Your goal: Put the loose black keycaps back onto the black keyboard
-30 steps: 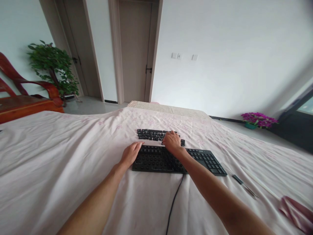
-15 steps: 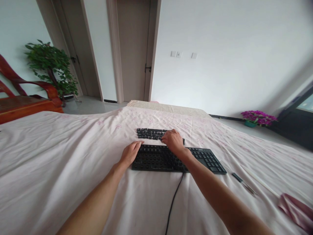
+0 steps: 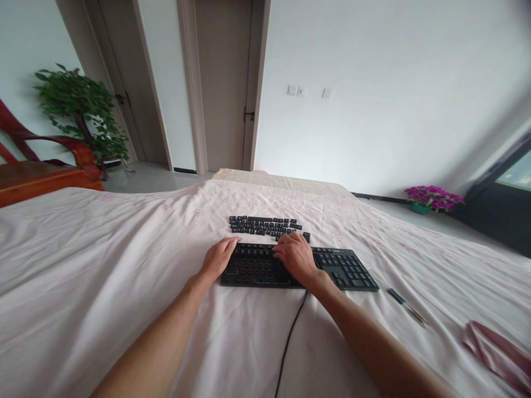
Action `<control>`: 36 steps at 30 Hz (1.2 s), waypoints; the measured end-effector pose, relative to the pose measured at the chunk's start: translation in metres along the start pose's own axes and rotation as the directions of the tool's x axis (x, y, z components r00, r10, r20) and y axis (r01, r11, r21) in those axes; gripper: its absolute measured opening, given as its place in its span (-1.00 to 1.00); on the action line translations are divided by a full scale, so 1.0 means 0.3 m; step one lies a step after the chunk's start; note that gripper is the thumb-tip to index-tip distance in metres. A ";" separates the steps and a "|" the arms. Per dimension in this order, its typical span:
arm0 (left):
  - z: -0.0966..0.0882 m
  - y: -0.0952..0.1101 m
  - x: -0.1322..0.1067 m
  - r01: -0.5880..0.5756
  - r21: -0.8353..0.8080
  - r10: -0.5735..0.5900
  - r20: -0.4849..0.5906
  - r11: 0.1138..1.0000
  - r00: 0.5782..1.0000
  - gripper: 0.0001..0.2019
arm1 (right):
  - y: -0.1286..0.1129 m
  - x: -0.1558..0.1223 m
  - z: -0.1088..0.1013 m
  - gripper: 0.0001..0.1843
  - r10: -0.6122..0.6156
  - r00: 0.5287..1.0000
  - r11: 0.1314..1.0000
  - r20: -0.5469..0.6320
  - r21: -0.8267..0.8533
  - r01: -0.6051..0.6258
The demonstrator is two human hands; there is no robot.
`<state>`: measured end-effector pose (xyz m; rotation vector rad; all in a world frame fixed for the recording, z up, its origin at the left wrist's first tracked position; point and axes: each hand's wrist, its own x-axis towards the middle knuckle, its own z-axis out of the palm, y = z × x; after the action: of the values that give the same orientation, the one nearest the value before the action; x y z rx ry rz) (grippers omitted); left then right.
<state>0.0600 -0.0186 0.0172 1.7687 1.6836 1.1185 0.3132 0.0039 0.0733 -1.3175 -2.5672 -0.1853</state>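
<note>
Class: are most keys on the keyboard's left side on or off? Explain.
Mostly off: the keyboard shows bare mounts there, and loose keys lie on the cloth beyond it. The right hand covers part.

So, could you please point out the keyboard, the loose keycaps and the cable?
Keyboard (image 3: 257, 266): head view, on its stripped key area.
Loose keycaps (image 3: 260, 219): head view, on the longest one.
Cable (image 3: 289, 337): head view, about midway along its visible length.

Left hand (image 3: 218, 257) and right hand (image 3: 296, 255) are both totally bare, with narrow wrists (image 3: 201, 279) going into smooth forearms (image 3: 155, 334) that look way thicker toward the near end and are bare too, as far as they show tbh.
</note>
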 end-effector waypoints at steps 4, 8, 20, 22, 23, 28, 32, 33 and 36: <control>0.001 -0.005 0.002 -0.011 0.000 0.011 -0.004 1.000 1.000 -0.54 | -0.002 0.008 0.000 -0.80 -0.007 1.000 0.999 0.026 -0.048 0.008; 0.001 -0.009 0.004 -0.009 0.004 0.009 0.002 1.000 1.000 -0.54 | -0.008 0.008 -0.009 -0.80 -0.052 0.998 0.995 0.033 -0.087 0.055; -0.005 0.005 -0.001 0.010 0.013 -0.010 0.004 1.000 1.000 -0.55 | -0.018 0.010 0.015 -0.79 0.007 0.999 0.998 0.031 -0.068 -0.004; -0.005 0.005 -0.001 0.010 0.019 -0.010 0.005 1.000 1.000 -0.55 | -0.016 0.011 0.017 -0.79 0.026 0.999 0.998 0.040 -0.058 -0.023; -0.004 0.004 0.000 0.009 0.021 -0.009 0.006 1.000 1.000 -0.55 | -0.017 0.011 0.018 -0.79 0.034 0.999 0.998 0.043 -0.059 -0.031; -0.001 0.002 0.002 0.008 0.028 -0.008 0.002 1.000 1.000 -0.54 | -0.035 0.010 0.018 -0.80 0.023 0.999 0.994 0.036 -0.112 -0.018; -0.001 0.004 0.001 0.008 0.027 -0.008 -0.002 1.000 1.000 -0.54 | -0.055 0.007 0.018 -0.76 -0.031 0.997 0.981 0.066 -0.191 0.043; -0.002 0.006 0.000 0.008 0.025 -0.008 -0.003 1.000 1.000 -0.55 | -0.059 0.005 0.018 -0.75 -0.043 0.997 0.977 0.070 -0.205 0.056; -0.003 0.009 -0.002 0.006 0.021 -0.006 0.000 1.000 1.000 -0.55 | -0.075 -0.009 0.019 -0.77 -0.071 0.995 0.967 0.068 -0.239 0.085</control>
<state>0.0608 -0.0197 0.0198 1.7755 1.7050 1.1027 0.2956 -0.0101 0.0669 -1.3185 -2.7175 -0.4957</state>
